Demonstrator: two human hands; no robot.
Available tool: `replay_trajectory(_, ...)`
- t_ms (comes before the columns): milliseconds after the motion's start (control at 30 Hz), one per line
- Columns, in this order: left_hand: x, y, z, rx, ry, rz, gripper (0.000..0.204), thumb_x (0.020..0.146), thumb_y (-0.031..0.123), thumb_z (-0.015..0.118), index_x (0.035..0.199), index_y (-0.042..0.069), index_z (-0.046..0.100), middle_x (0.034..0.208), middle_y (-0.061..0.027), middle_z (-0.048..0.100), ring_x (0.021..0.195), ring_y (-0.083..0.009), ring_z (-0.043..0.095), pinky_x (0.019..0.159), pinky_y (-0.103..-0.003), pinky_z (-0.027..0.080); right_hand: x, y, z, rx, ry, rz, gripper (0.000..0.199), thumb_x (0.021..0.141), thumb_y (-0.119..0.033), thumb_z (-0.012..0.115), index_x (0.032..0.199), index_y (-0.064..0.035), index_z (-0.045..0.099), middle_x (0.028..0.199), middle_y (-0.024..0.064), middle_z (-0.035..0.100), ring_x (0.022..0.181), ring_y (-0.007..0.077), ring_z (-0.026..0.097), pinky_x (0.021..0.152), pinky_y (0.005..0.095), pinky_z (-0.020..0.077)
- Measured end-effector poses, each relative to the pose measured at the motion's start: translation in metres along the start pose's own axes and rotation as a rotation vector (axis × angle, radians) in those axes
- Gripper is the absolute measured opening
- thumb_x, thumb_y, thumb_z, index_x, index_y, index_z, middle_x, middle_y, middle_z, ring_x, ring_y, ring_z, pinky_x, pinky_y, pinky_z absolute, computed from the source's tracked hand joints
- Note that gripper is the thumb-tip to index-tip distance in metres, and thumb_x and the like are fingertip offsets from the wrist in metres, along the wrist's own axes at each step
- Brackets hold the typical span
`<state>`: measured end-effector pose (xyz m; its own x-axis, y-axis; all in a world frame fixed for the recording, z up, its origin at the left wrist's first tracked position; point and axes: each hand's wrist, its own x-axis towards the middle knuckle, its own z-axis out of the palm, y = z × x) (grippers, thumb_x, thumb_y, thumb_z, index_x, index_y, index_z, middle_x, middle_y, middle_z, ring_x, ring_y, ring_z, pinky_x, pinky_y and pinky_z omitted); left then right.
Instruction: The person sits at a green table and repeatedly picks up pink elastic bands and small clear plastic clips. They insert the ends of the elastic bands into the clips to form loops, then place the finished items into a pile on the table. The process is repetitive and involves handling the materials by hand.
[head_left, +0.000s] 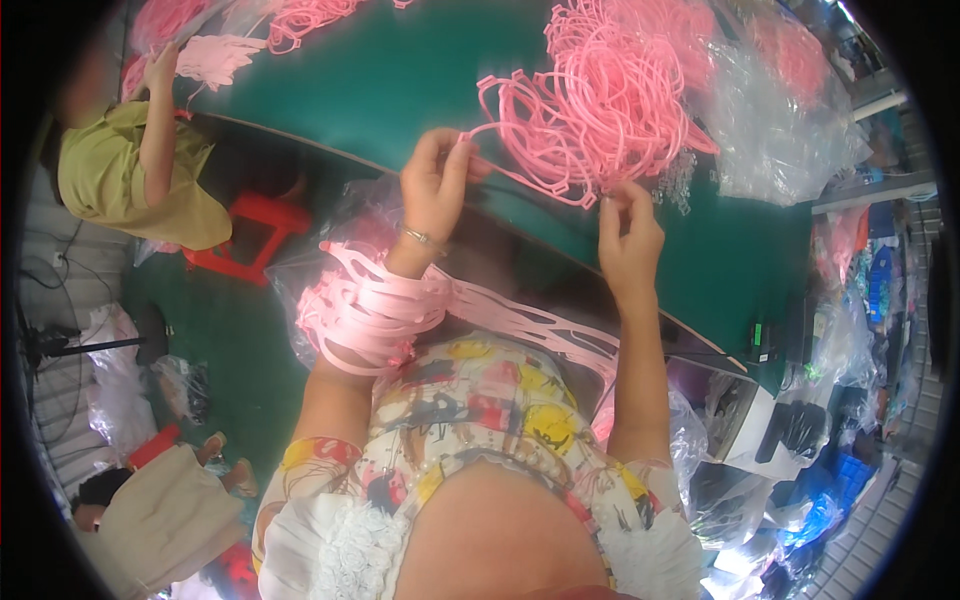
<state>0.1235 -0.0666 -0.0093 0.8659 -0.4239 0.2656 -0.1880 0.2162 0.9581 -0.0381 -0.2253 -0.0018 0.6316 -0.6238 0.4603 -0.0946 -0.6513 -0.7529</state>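
Note:
At the near edge of the green table, my left hand (pixel 437 190) pinches a thin pink cord between thumb and fingertips. That cord runs right, along the front of a tangled heap of pink cords (pixel 625 110) with small angular end loops. My right hand (pixel 632 240) is closed in a pinch at the heap's near edge; cord lies right at its fingertips, but what they grip is too small to make out. Many pale pink flat straps (pixel 375 305) are looped around my left forearm, and some stretch across my lap toward the right.
Small clear plastic pieces (pixel 677 183) lie right of the heap, beside a large clear bag (pixel 775 135). At the left a co-worker in a yellow-green top (pixel 150 175) handles pink straps near a red stool (pixel 262 235). Another person (pixel 165 525) is lower left. A white box (pixel 755 430) stands right.

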Motion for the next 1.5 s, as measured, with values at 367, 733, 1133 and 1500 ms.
replay_trajectory(367,-0.007,0.016,0.001,-0.09,-0.038,0.125,0.018,0.095,0.007,0.051,0.111,-0.001,0.051,0.099,-0.01,0.06,0.076,-0.0146,0.063,0.069,-0.026,0.052,-0.013,-0.02,0.012,0.603,-0.092,0.234,0.01,0.09,-0.007,0.061,0.096,0.0009,0.058,0.077,0.0044,0.062,0.068,0.007,0.057,0.062,0.0213,0.0455)
replay_trajectory(733,-0.029,0.019,-0.012,0.497,-0.011,0.579,0.057,0.072,0.001,0.07,0.125,0.003,0.048,0.114,-0.0116,0.051,0.103,-0.0245,0.052,0.079,-0.036,0.048,-0.039,-0.021,0.008,0.917,-0.049,0.46,0.009,0.092,-0.009,0.059,0.091,-0.0005,0.056,0.073,0.0073,0.062,0.062,0.0098,0.058,0.058,0.0214,0.0467)
replay_trajectory(1133,-0.101,0.059,-0.014,0.878,-0.746,0.467,0.04,0.07,0.006,0.064,0.11,0.007,0.06,0.083,-0.0085,0.064,0.069,-0.0228,0.061,0.059,-0.036,0.044,-0.112,-0.006,-0.021,0.816,-0.549,0.713,0.014,0.087,-0.01,0.063,0.097,-0.001,0.061,0.076,0.0004,0.059,0.066,0.0064,0.054,0.061,0.0202,0.044)
replay_trajectory(1500,-0.106,0.067,-0.034,0.571,-0.743,0.132,0.023,0.083,-0.003,0.056,0.105,0.0,0.062,0.081,-0.0158,0.064,0.069,-0.0314,0.061,0.062,-0.036,0.048,-0.196,0.103,-0.08,-0.64,-0.371,0.318,0.02,0.074,-0.01,0.066,0.094,-0.007,0.061,0.103,0.0103,0.06,0.095,0.0336,0.055,0.079,0.0427,0.0444)
